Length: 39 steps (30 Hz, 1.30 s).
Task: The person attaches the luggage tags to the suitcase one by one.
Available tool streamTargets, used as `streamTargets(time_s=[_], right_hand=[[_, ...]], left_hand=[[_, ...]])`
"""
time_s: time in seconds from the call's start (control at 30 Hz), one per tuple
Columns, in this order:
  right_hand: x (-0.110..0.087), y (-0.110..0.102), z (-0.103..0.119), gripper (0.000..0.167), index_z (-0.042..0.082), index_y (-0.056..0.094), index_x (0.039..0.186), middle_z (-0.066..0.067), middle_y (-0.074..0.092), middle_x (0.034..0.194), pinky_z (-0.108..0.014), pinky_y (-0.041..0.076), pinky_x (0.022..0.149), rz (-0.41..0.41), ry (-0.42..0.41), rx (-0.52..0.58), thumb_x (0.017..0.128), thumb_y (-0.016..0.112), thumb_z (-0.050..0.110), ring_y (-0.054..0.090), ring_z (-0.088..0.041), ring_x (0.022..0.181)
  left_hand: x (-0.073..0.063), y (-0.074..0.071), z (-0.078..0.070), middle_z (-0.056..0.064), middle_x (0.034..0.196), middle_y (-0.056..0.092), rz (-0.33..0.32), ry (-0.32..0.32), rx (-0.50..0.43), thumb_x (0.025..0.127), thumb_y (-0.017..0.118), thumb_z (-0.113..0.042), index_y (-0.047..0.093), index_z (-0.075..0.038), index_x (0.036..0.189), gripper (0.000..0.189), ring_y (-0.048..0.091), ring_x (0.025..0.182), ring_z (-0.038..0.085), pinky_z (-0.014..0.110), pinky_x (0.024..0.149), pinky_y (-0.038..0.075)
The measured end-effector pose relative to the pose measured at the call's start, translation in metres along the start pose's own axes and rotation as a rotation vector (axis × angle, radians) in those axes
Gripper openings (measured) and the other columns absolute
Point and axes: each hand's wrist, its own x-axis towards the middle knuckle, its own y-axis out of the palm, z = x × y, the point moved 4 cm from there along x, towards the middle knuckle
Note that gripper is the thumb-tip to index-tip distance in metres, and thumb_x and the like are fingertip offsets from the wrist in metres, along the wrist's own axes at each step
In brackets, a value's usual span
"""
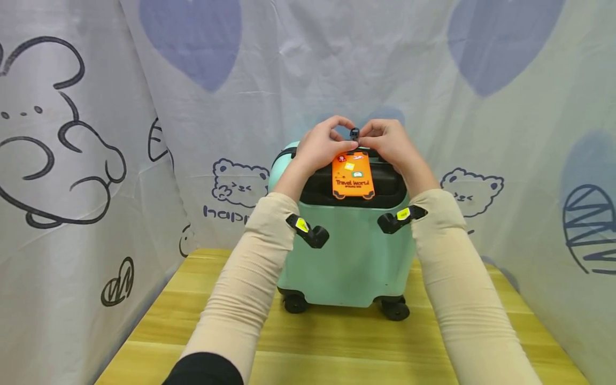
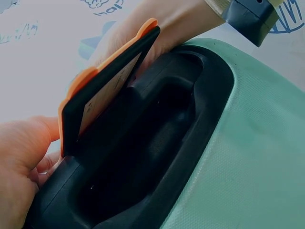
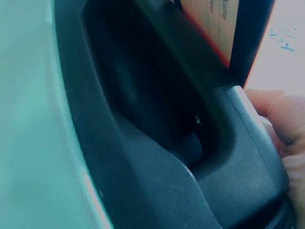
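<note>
A mint-green suitcase (image 1: 348,251) stands upright on its wheels, a black handle recess (image 2: 143,138) at its top. An orange luggage tag (image 1: 353,179) marked "Travel World" leans against this recess. Just above the tag, my left hand (image 1: 320,141) and right hand (image 1: 392,141) meet fingertip to fingertip, pinching its small black strap end (image 1: 354,133) between them. In the left wrist view the tag's black back shows a paper insert (image 2: 107,98). The right wrist view catches only part of my right hand (image 3: 288,119) beside the black handle; the strap is hidden there.
Under the suitcase is a wood-grain table (image 1: 308,342). A pale curtain (image 1: 337,59) with cartoon bears and blue hearts hangs close behind it and along both sides. A black wheel (image 1: 395,309) sits at the suitcase's lower right corner.
</note>
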Motion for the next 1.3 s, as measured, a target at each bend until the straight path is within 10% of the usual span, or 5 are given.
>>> streamTargets(time_s=[0.27,0.9,1.3], right_hand=[[0.0001,-0.0009,-0.0058,0.021,0.001,0.064,0.110,-0.003,0.069,0.098,-0.043,0.043,0.105,0.006,0.051,0.021,0.094,0.064,0.014,0.057,-0.024,0.108],[0.0026,-0.0055,-0.0105,0.014,0.011,0.061,0.104,0.013,0.067,0.075,-0.028,0.041,0.069,-0.044,0.042,0.159,0.094,0.064,0.020,0.052,-0.014,0.073],[0.0021,-0.0027,-0.0085,0.018,0.010,0.069,0.103,0.011,0.059,0.090,-0.027,0.040,0.072,-0.066,-0.024,0.126,0.092,0.068,0.024,0.050,-0.013,0.089]], left_hand=[[0.0024,0.0034,0.0020,0.002,0.106,0.065,0.005,-0.011,0.040,0.091,0.067,-0.042,0.054,-0.030,0.130,0.043,0.062,0.084,0.020,0.028,0.072,0.050],[0.0062,0.0040,0.0007,0.001,0.115,0.068,-0.001,-0.045,0.093,0.091,0.067,-0.041,0.054,-0.027,0.133,0.046,0.063,0.088,0.018,0.028,0.075,0.050],[0.0021,0.0018,0.0007,0.000,0.117,0.067,0.012,-0.044,0.106,0.090,0.067,-0.042,0.058,-0.026,0.129,0.043,0.062,0.090,0.017,0.028,0.077,0.050]])
